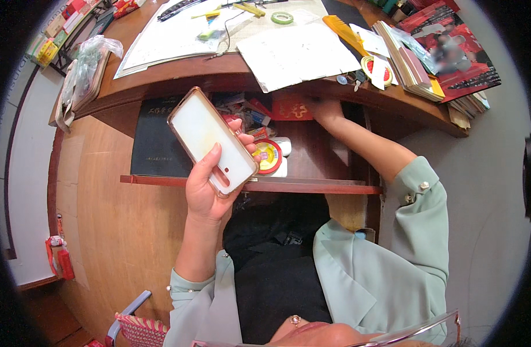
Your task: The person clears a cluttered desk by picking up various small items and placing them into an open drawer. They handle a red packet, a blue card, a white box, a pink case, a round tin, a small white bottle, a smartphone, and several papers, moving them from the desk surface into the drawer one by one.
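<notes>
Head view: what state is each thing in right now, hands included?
Drawer: pulled open, full of small items.
Phone: held tilted over the drawer, screen lit and blank white.
Left hand: grip closed around the phone.
Right hand: reaching into the drawer's back, fingers hidden under the desk edge; grip cannot be told.
Black book: closed, lying flat in the drawer.
Tape roll: lying flat on the desktop.
Comb: lying flat on papers.

Our left hand (210, 185) rises from six o'clock, forearm upright, fingers curled in a closed grip with fingertips toward one o'clock. Our right hand (323, 111) stretches toward twelve o'clock, arm nearly straight, its fingers hidden from view.
</notes>
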The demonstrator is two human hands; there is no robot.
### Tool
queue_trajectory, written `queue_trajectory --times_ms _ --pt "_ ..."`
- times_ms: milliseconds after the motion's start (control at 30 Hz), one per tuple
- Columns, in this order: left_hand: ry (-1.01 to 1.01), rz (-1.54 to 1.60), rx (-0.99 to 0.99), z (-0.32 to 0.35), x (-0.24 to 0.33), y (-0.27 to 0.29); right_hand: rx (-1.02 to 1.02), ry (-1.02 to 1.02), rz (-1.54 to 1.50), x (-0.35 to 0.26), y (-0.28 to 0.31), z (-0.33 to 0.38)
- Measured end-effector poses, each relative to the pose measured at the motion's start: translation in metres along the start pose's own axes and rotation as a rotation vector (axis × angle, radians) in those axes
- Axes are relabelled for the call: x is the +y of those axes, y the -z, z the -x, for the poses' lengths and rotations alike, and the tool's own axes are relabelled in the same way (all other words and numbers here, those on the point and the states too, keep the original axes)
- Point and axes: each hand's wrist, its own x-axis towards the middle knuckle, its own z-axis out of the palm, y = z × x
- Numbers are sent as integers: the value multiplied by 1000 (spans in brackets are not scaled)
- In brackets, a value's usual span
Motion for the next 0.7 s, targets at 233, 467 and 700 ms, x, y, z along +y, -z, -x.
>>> queue_trajectory --times_ms 233,467,700 --pt "5 -5 6 0 1 -1 49 176 -153 -40 -12 -7" --pt "-5 -15 24 1 1 1 -349 -22 -594 -68 -4 -15" --pt "-1 -22 21 0 1 1 -491 23 -433 -47 -7 -33"
